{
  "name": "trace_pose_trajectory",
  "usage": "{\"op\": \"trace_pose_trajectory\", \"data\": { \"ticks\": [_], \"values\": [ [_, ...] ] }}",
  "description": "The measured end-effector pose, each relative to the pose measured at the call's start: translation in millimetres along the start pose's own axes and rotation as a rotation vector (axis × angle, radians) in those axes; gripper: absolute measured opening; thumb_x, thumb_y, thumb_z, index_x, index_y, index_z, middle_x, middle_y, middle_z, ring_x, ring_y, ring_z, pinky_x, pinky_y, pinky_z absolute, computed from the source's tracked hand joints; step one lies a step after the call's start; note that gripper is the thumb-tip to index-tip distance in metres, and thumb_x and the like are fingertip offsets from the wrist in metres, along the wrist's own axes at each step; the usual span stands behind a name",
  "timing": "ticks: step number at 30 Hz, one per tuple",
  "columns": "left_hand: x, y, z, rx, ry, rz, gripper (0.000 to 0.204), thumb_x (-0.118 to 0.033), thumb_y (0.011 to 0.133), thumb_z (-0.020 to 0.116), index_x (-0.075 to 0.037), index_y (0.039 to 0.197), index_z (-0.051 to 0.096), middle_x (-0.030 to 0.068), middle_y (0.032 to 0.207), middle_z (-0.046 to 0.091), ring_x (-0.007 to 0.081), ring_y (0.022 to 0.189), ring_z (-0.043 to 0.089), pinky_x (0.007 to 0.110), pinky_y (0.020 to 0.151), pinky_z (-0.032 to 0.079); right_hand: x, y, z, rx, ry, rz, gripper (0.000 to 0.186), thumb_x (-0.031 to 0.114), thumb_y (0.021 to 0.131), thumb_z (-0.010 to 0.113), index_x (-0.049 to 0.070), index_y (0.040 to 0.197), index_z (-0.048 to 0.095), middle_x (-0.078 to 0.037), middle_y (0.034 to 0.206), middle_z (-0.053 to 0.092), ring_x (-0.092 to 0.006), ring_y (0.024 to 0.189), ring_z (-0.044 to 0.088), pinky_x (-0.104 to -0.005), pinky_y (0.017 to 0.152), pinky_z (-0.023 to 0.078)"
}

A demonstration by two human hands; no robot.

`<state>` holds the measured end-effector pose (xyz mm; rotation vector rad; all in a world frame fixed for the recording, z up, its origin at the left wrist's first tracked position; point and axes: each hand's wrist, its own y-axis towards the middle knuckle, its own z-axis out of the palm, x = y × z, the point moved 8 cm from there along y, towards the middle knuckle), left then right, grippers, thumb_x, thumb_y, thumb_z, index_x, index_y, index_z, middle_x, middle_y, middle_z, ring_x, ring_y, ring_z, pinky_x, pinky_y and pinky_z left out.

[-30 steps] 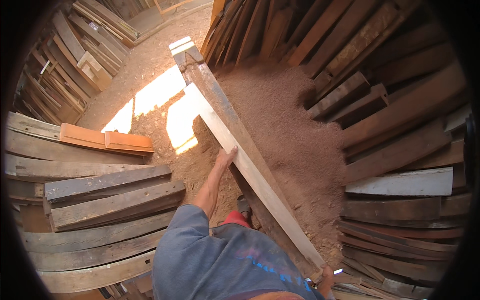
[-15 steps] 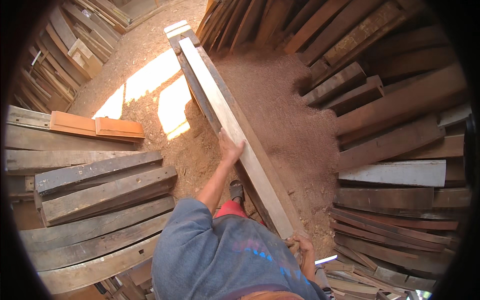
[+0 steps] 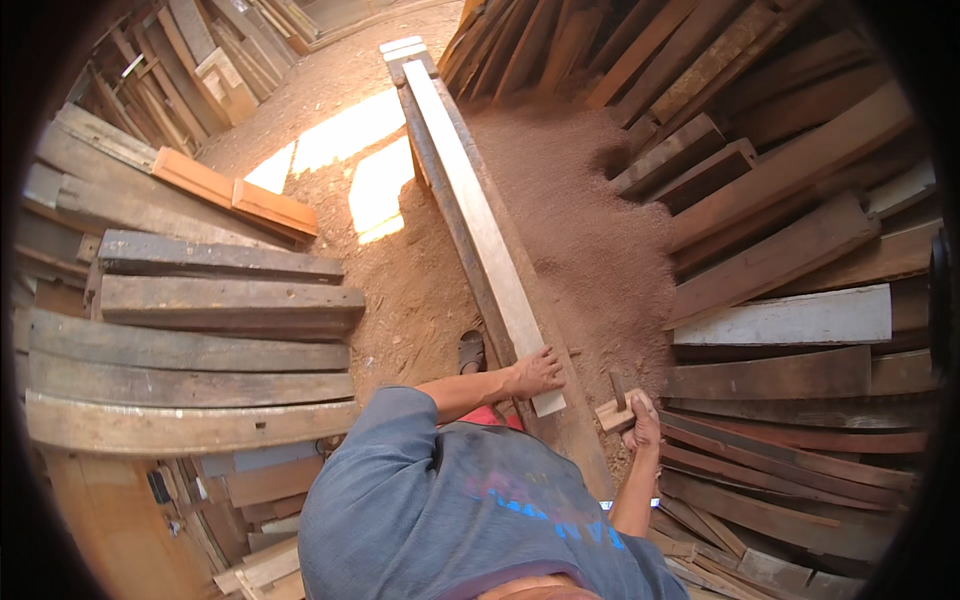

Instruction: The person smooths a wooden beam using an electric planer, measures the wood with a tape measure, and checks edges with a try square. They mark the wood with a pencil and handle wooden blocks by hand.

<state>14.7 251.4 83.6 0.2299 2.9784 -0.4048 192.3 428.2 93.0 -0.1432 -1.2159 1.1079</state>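
Note:
A long pale board (image 3: 478, 215) lies lengthwise on a narrow dark wooden beam (image 3: 525, 262), which runs away from me toward the far end. Near the board's close end, my left hand (image 3: 540, 373) rests on its upper face, fingers spread over it. To the right of the beam and apart from it, my right hand (image 3: 645, 422) grips a small wooden block (image 3: 612, 413) with a dark flat piece standing up out of it. Its exact kind I cannot make out. Part of the block is hidden by my fingers.
Stacked dark timbers (image 3: 230, 300) fill the left, with orange-brown planks (image 3: 235, 193) lying on them. More timbers (image 3: 770, 380) line the right, a whitish one (image 3: 790, 317) among them. Sawdust covers the ground (image 3: 560, 190). A sandalled foot (image 3: 471, 350) stands left of the beam.
My left hand has moved from the board's middle to near its close end. My right hand has left that end and now holds the wooden block. The view has shifted.

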Motion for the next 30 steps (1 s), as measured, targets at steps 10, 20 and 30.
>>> {"op": "trace_pose_trajectory", "data": {
  "ticks": [10,20,30],
  "values": [
    [-14,-94,12,-0.443,-0.094,-0.46,0.085,-0.027,0.071,0.081,-0.017,0.147,0.046,0.0279,0.156,0.032,0.0431,0.146,0.031,0.058,0.121,0.02,8,32,131,0.032,-0.935,-0.049,0.092,0.032,0.08,0.083,0.004,0.154,0.035,-0.03,0.141,0.048,-0.0386,0.129,0.053,-0.0492,0.103,0.05],
    [-70,-95,56,-0.717,-0.902,-0.912,0.098,-0.025,0.078,0.082,0.006,0.152,0.024,0.031,0.143,0.045,0.0456,0.136,0.043,0.049,0.115,0.035,-69,29,226,0.616,-1.184,-0.575,0.077,0.02,0.082,0.081,0.003,0.146,0.044,-0.024,0.132,0.062,-0.0374,0.12,0.063,-0.045,0.103,0.049],
    [-81,-88,96,-0.864,-0.866,-1.043,0.097,-0.023,0.088,0.071,-0.019,0.163,0.01,0.023,0.158,0.035,0.0465,0.136,0.044,0.049,0.112,0.04,-72,-8,179,0.684,-1.274,-0.497,0.067,0.014,0.083,0.079,0.008,0.142,0.047,-0.021,0.123,0.065,-0.0357,0.118,0.065,-0.0442,0.1,0.05]
  ]
}}
